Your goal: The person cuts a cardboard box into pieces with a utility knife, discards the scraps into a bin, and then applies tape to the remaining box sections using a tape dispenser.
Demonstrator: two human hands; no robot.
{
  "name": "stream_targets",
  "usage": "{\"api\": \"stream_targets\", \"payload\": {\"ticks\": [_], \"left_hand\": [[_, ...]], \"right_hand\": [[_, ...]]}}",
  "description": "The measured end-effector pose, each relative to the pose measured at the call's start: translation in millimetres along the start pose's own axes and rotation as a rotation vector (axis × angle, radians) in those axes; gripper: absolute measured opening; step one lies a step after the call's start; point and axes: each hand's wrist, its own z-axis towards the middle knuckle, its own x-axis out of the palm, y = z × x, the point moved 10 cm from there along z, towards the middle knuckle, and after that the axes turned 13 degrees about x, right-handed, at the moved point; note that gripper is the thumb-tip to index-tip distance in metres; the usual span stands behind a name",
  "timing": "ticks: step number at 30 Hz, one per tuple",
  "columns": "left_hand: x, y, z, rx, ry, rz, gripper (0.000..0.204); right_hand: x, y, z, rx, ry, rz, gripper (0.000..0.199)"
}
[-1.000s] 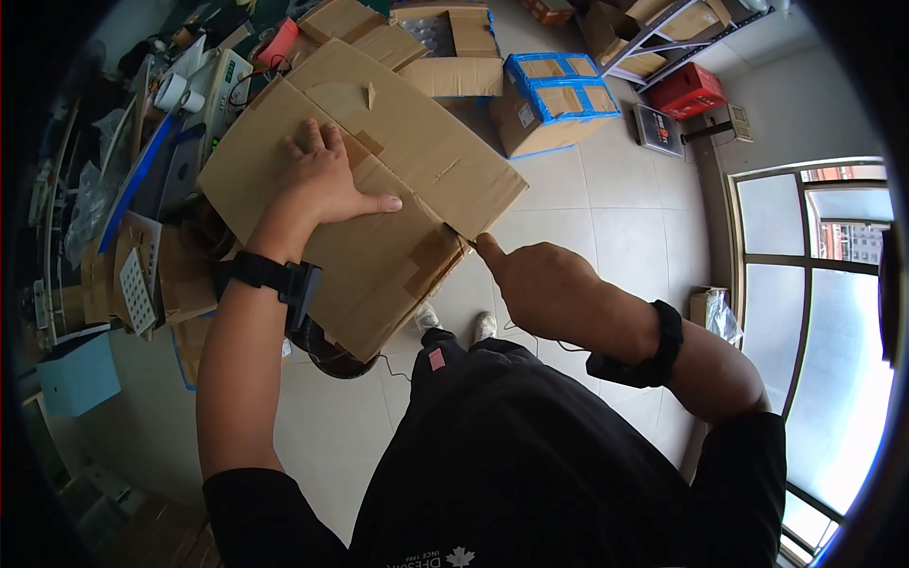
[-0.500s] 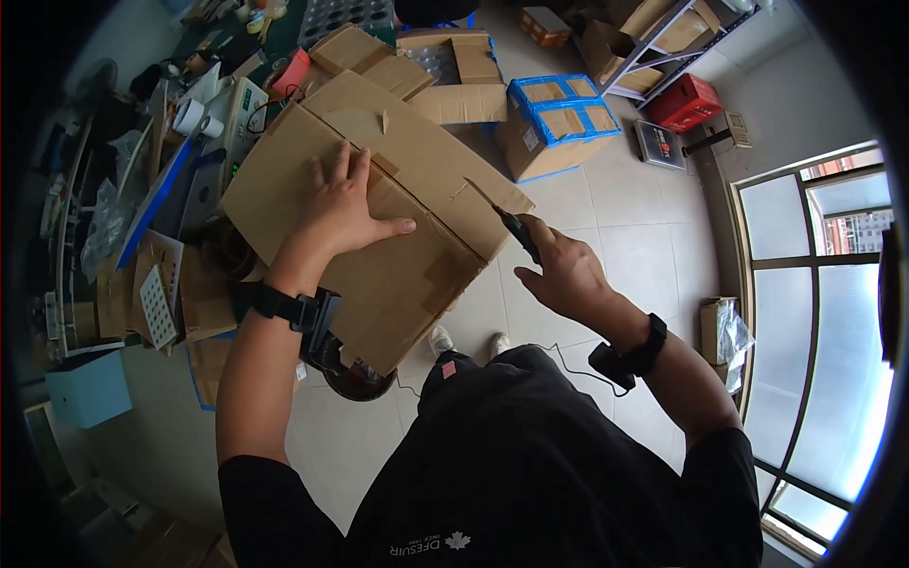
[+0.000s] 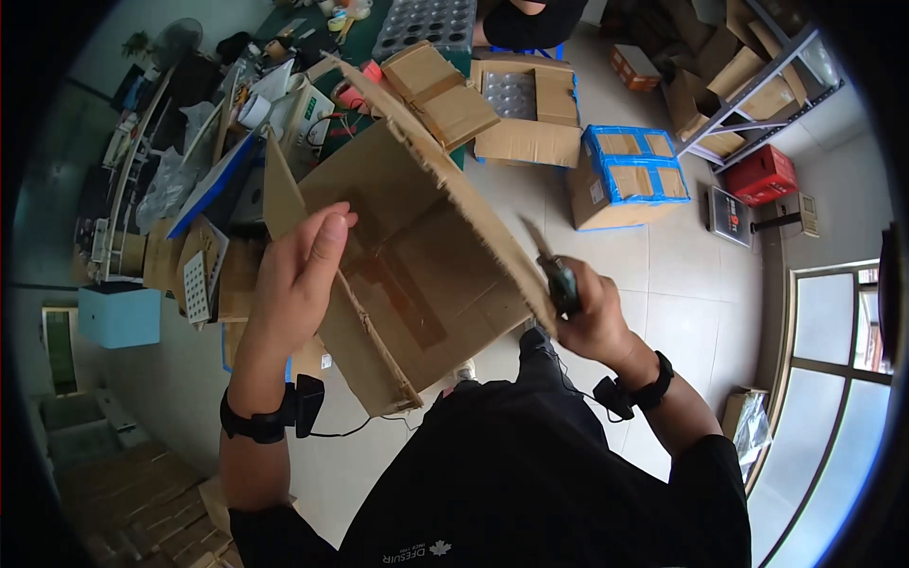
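Note:
A large brown cardboard box stands in front of me with its top flaps raised, so its bare inside and a darker strip of tape show. At its left flap is my left hand, thumb and fingers stretched out; part of the fingers is hidden. My right hand is closed around the dark green handle of a knife. The blade points up and away from me, slightly blurred. The right hand is against the outer side of the long right flap.
Behind stand an open carton with clear plastic trays and a blue-taped box. A cluttered bench lies left. A floor scale, a red box and a shelf stand right. Another person sits at the back.
The box top, closed before under my left palm, now stands open with its flaps up. My left hand has moved to the left flap. The knife has moved from the top surface to outside the right flap.

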Motion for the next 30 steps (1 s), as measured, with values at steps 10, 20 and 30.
{"api": "stream_targets", "payload": {"ticks": [10,20,30], "left_hand": [[34.7,95.8,48.0,-0.505,-0.36,-0.63,0.035],[50.0,113.1,55.2,-0.538,-0.48,-0.815,0.034],[54.7,105.3,61.7,-0.364,-0.504,-0.883,0.03]], "right_hand": [[15.0,-31.5,46.4,0.097,0.686,0.457,0.056],[86.0,-14.9,205.4,0.323,0.726,0.233,0.056],[137.1,24.3,276.0,0.31,0.717,0.003,0.056]]}}
